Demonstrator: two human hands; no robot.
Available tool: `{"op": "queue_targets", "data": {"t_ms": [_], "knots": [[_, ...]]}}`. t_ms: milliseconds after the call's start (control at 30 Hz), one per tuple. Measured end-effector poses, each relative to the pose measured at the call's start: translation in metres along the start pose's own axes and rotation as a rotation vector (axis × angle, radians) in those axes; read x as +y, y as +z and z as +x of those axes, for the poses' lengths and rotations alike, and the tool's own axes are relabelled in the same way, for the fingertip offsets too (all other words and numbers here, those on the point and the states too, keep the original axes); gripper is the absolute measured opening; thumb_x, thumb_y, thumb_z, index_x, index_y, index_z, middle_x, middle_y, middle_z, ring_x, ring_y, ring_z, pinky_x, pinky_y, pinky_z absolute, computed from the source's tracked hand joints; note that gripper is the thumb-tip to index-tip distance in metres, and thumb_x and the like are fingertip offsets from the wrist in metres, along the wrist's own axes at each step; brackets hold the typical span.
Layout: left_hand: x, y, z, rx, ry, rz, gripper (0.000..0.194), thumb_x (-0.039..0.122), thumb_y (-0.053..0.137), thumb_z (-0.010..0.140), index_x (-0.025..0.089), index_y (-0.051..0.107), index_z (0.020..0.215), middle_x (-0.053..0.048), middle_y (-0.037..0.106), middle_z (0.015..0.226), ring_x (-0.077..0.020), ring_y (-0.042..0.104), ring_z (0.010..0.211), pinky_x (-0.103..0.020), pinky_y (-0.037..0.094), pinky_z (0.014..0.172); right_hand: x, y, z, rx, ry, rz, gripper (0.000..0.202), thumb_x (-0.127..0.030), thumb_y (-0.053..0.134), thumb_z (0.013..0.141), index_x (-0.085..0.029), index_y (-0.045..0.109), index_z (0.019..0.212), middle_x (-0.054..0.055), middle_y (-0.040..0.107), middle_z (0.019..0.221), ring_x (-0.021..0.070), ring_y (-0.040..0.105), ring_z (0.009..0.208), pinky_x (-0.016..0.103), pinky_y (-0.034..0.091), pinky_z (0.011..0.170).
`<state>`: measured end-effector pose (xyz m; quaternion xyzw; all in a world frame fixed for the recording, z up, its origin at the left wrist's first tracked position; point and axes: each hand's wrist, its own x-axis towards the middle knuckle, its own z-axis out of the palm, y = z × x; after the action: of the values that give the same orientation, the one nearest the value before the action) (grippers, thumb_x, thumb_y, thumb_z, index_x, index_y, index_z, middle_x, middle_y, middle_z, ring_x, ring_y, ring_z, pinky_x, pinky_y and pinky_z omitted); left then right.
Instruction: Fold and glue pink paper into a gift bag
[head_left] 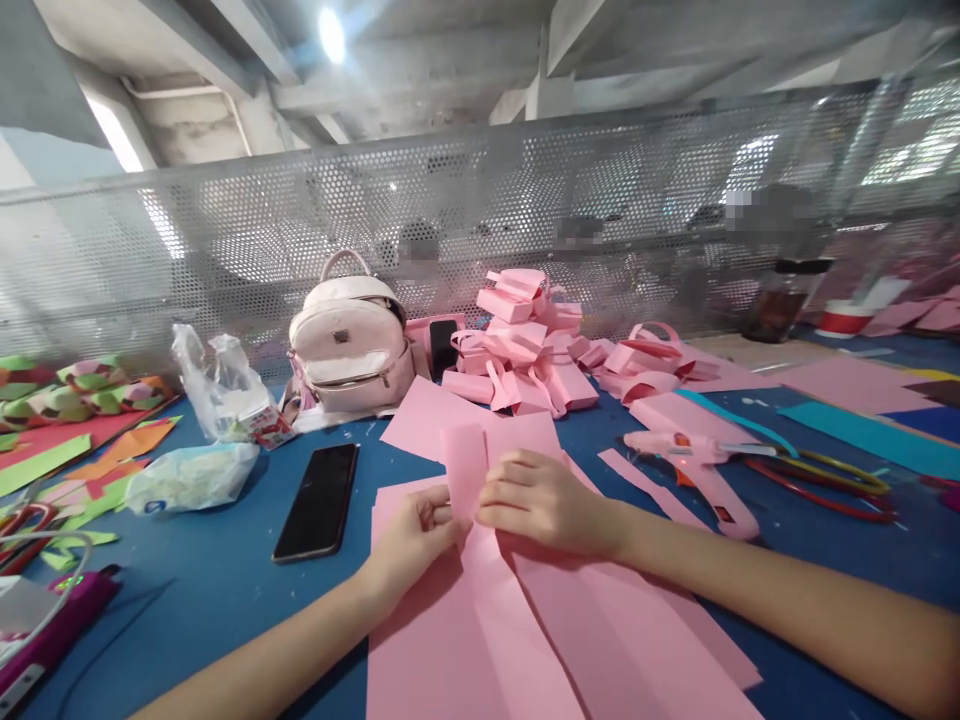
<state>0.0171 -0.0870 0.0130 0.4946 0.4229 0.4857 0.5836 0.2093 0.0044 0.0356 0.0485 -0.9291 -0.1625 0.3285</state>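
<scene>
Two sets of our fingers flank one folded pink paper strip [466, 475], its long axis running toward the far edge of the worktop [240, 590]. Our left fingers [438, 514] pinch its left edge; our right fingers [504, 495] touch its right, though we cannot tell whether they grip.

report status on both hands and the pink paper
Left hand and right hand gripping folded pink strip. More pink sheets beneath. Pink glue gun off to right, phone to left, neither under hands.
</scene>
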Motion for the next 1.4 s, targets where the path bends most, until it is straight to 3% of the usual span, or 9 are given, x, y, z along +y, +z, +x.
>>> {"op": "queue_targets", "data": {"t_ms": [100, 200, 533, 767, 933, 1200, 1400], "knots": [[0.001, 0.001, -0.004, -0.14, 0.029, -0.063, 0.042, 0.031, 0.077, 0.078, 0.016, 0.067, 0.116, -0.004, 0.066, 0.08, -0.0144, 0.059, 0.07, -0.022, 0.039, 0.061, 0.002, 0.001, -0.007, -0.021, 0.034, 0.028, 0.022, -0.008, 0.048, 0.098, -0.017, 0.067, 0.092, 0.003, 0.073, 0.092, 0.0158, 0.06, 0.089, 0.031, 0.045, 0.082], [0.0, 0.002, -0.005, -0.187, 0.053, -0.049, 0.047, 0.022, 0.07, 0.083, 0.018, 0.06, 0.128, -0.007, 0.07, 0.094, -0.0162, 0.064, 0.076, -0.021, 0.04, 0.061, 0.001, 0.002, -0.009, -0.045, 0.057, 0.058, 0.023, -0.01, 0.046, 0.099, -0.018, 0.067, 0.095, 0.004, 0.072, 0.094, 0.0169, 0.059, 0.092, 0.032, 0.044, 0.083], [-0.005, 0.006, -0.007, -0.165, 0.117, 0.022, 0.042, 0.017, 0.063, 0.086, 0.017, 0.058, 0.128, -0.011, 0.07, 0.108, -0.0229, 0.067, 0.1, -0.024, 0.049, 0.073, -0.016, 0.005, -0.003, -0.085, 0.154, 0.141, 0.025, -0.01, 0.045, 0.099, -0.019, 0.066, 0.091, 0.003, 0.07, 0.09, 0.017, 0.052, 0.083, 0.032, 0.039, 0.077], [-0.009, 0.006, -0.007, -0.075, 0.113, 0.029, 0.04, 0.014, 0.064, 0.083, 0.017, 0.062, 0.123, -0.011, 0.072, 0.111, -0.0231, 0.069, 0.099, -0.023, 0.05, 0.072, -0.002, 0.0, -0.004, -0.048, 0.249, 0.141, 0.017, -0.02, 0.052, 0.099, -0.019, 0.066, 0.089, 0.004, 0.069, 0.086, 0.0171, 0.052, 0.08, 0.032, 0.039, 0.077], [-0.008, 0.007, -0.008, -0.055, 0.178, 0.076, 0.039, 0.011, 0.059, 0.084, 0.019, 0.065, 0.122, -0.01, 0.07, 0.12, -0.0249, 0.066, 0.109, -0.027, 0.051, 0.086, 0.008, -0.004, -0.007, -0.017, 0.278, 0.156, 0.019, -0.025, 0.055, 0.099, -0.02, 0.068, 0.087, 0.004, 0.069, 0.087, 0.0173, 0.055, 0.083, 0.032, 0.039, 0.078], [-0.005, 0.011, -0.011, -0.043, 0.198, 0.135, 0.037, 0.013, 0.056, 0.088, 0.017, 0.066, 0.123, -0.011, 0.07, 0.12, -0.0273, 0.065, 0.113, -0.035, 0.051, 0.097, -0.006, -0.005, -0.001, -0.089, 0.252, 0.067, 0.019, -0.023, 0.053, 0.099, -0.02, 0.069, 0.088, 0.003, 0.07, 0.088, 0.0181, 0.05, 0.082, 0.034, 0.035, 0.078], [-0.004, 0.013, -0.013, -0.094, 0.196, 0.096, 0.051, 0.007, 0.059, 0.085, 0.021, 0.059, 0.134, -0.011, 0.063, 0.133, -0.028, 0.058, 0.126, -0.038, 0.046, 0.107, -0.005, -0.004, -0.001, -0.073, 0.312, 0.105, 0.018, -0.022, 0.055, 0.099, -0.02, 0.069, 0.089, 0.004, 0.068, 0.089, 0.0184, 0.05, 0.083, 0.033, 0.035, 0.077]]}}
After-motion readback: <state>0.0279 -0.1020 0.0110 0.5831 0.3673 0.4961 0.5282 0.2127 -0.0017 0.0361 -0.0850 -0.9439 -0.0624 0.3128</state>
